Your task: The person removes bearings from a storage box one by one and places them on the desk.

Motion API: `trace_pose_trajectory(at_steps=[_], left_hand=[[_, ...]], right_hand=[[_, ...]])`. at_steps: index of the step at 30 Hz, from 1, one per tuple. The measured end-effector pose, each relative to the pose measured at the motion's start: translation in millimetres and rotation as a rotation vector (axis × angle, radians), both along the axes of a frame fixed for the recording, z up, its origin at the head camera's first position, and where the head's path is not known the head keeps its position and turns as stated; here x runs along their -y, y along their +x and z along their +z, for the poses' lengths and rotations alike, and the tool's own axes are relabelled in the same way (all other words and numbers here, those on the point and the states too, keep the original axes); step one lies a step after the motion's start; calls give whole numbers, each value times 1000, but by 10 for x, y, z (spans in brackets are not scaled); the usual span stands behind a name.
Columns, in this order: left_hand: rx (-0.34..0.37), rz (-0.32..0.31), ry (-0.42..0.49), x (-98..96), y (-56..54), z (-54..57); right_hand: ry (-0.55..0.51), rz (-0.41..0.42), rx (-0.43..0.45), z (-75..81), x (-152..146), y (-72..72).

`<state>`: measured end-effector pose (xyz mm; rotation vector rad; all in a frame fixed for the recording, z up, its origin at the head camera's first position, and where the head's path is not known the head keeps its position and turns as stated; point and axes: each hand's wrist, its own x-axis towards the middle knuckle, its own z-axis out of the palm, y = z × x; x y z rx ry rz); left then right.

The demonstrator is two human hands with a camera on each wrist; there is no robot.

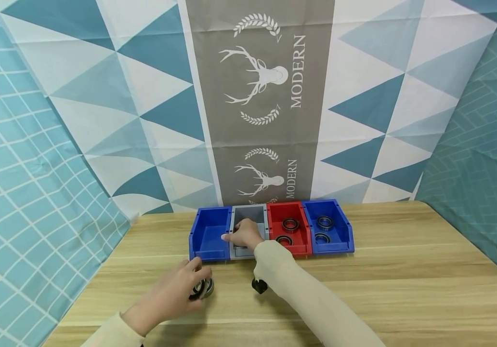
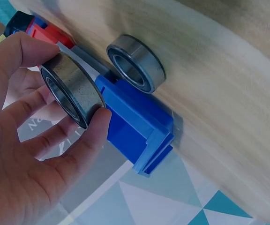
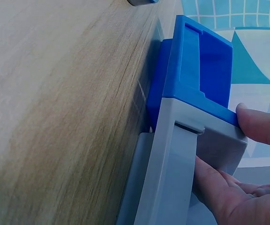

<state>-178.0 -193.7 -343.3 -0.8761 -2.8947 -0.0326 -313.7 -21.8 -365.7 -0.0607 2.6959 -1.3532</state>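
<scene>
My left hand [image 1: 172, 291] pinches a ball bearing [image 2: 74, 89] between thumb and fingers, tilted, above the table. A second bearing [image 2: 136, 63] is on the wood just beyond it; in the head view the two overlap. My right hand [image 1: 245, 235] reaches into the grey bin [image 3: 168, 173]. Its thumb [image 3: 259, 124] lies at the wall shared with the left blue bin [image 1: 211, 236], spread apart from the fingers. Those fingers go down behind the grey bin's front lip, so their tips are hidden. No bearing shows in that hand.
Right of the grey bin, a red bin [image 1: 305, 243] and another blue bin [image 1: 341, 246] each contain bearings. The bins stand side by side at the table's back, against the patterned cloth [image 1: 274, 135]. A black device [image 1: 259, 286] hangs under my right wrist.
</scene>
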Motion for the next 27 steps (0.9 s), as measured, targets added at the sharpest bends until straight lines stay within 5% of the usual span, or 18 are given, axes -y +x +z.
trace_pose_trajectory(at_steps=[14,27], left_hand=[[66,3,17,5,67,-48],[17,-36,59,24,108,-114]], right_hand=[[4,4,4,1,4,0],[-4,1,-1,-6,7,4]])
